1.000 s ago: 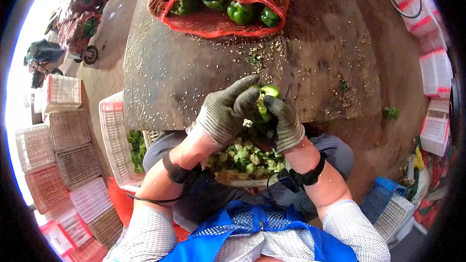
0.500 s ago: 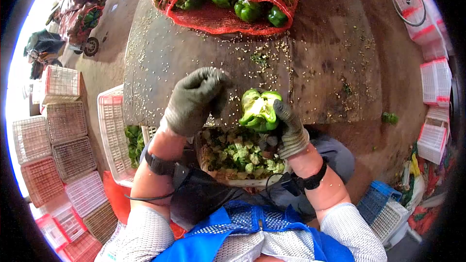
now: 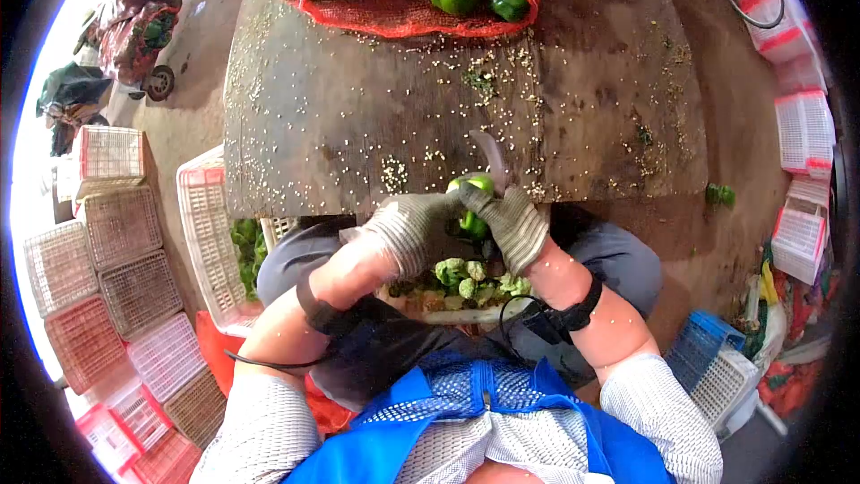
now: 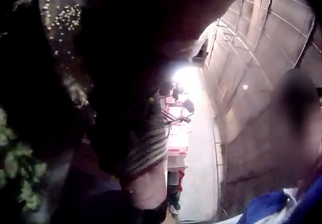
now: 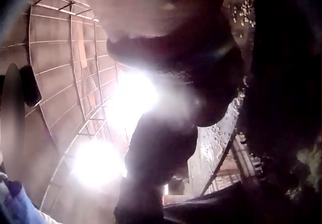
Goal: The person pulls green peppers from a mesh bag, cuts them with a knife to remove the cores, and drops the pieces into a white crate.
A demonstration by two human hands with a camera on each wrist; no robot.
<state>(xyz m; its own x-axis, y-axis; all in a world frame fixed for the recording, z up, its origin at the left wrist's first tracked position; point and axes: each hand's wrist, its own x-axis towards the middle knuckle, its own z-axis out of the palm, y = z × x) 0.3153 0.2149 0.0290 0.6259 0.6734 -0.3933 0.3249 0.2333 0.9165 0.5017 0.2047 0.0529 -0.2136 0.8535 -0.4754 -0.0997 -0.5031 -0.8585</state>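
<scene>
Both hands wear striped work gloves and meet just off the near edge of the board, in the head view. My left hand (image 3: 417, 229) grips a green bell pepper (image 3: 474, 226), much of it hidden by the gloves. A knife (image 3: 491, 154) with a curved blade points up and away from my right hand (image 3: 511, 226), its handle hidden in the fingers. The right hand's fingers also press against the pepper. Below the hands, pale green pepper cores (image 3: 470, 280) fill a crate between the knees. Both wrist views are dark, with the gloves mostly in shadow.
A red mesh sack (image 3: 408, 22) of green peppers lies mouth-open on the far side of the wooden board (image 3: 358, 116). Loose seeds are scattered over the board. A white crate (image 3: 206, 246) with green peppers stands at left, near stacked crates (image 3: 134, 296).
My left hand swung left off the pepper, then came back to grip it. The right hand held a pepper with its pale inside showing; now a knife blade shows from that hand.
</scene>
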